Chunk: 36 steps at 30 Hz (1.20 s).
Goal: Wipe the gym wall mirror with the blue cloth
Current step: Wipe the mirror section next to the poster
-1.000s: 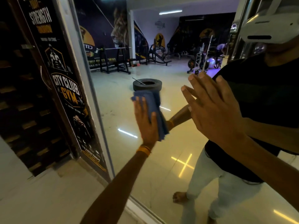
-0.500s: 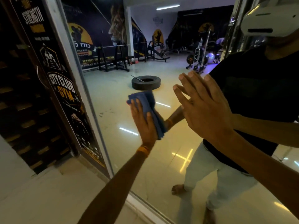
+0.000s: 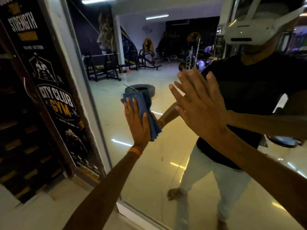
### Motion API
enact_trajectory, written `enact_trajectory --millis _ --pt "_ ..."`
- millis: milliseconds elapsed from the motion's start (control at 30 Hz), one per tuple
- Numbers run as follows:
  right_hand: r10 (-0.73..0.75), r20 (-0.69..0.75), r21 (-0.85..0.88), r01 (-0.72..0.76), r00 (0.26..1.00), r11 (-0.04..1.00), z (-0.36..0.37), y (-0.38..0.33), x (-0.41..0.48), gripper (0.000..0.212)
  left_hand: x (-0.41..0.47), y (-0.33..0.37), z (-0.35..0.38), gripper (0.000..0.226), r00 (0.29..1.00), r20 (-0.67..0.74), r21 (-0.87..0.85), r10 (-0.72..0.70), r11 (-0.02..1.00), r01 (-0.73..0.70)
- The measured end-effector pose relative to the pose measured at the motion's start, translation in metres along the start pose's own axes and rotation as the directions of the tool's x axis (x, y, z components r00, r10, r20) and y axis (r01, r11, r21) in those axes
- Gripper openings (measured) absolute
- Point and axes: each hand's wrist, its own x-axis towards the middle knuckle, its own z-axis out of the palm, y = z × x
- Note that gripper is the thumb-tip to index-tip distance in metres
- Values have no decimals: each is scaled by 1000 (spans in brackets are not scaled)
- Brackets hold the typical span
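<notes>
The wall mirror (image 3: 141, 166) fills the middle and right of the view and reflects the gym floor and me. A folded blue cloth (image 3: 143, 101) lies flat against the glass near the mirror's left edge. My left hand (image 3: 137, 121) presses it there with straight fingers, the thumb lying on the cloth, and an orange band sits on the wrist. My right hand (image 3: 199, 107) rests flat on the glass to the right of the cloth, fingers spread and straight, holding nothing.
The mirror's pale frame (image 3: 74, 67) runs down its left side. Next to the frame hangs a dark gym poster (image 3: 54, 100). A white sill (image 3: 132, 214) runs under the glass, with light floor tiles (image 3: 41, 213) below left.
My left hand has slid the cloth a little to the left along the glass. My right hand has stayed flat on the mirror. The view has shifted slightly.
</notes>
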Motion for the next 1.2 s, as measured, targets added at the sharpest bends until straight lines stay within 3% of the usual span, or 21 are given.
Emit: enact_trajectory --millis 200,300,400,567,767,867,900,933,1000,1033,1100,1200 --pt "116 144 53 -124 983 991 -2 -56 22 64 63 -60 -47 78 992 -56 -9 -109 994 109" --pt "210 178 67 -225 961 972 2 -74 29 65 58 -48 -37 70 990 84 91 117 988 -125" --pt "208 119 85 -219 971 972 1 -83 50 62 106 -52 -54 65 911 179 155 372 903 -400" --pt "259 29 103 -261 965 960 5 -91 97 54 206 -65 -84 67 799 215 202 561 775 -599" --pt "263 61 4 -264 963 965 21 -124 87 54 98 -154 -96 64 624 426 214 655 597 -773" --pt "231 60 11 -233 971 973 24 -125 84 55 109 -163 -106 66 522 499 189 692 500 -845" --pt "229 61 18 -230 972 973 25 -125 84 55 128 -157 -110 66 536 481 183 694 518 -836" --pt "226 63 25 -228 972 973 26 -124 84 55 151 -147 -114 66 606 424 200 673 583 -787" --pt "226 66 25 -228 972 973 28 -124 83 55 199 -126 -119 65 818 248 240 519 785 -571" --pt "233 61 20 -235 970 972 29 -125 83 55 216 -117 -118 65 884 157 230 439 855 -465" --pt "260 46 21 -262 964 965 32 -130 83 55 218 -111 -111 68 924 85 208 373 900 -383" --pt "289 34 34 -290 957 956 36 -136 84 56 145 -138 -104 67 870 221 222 440 846 -484"
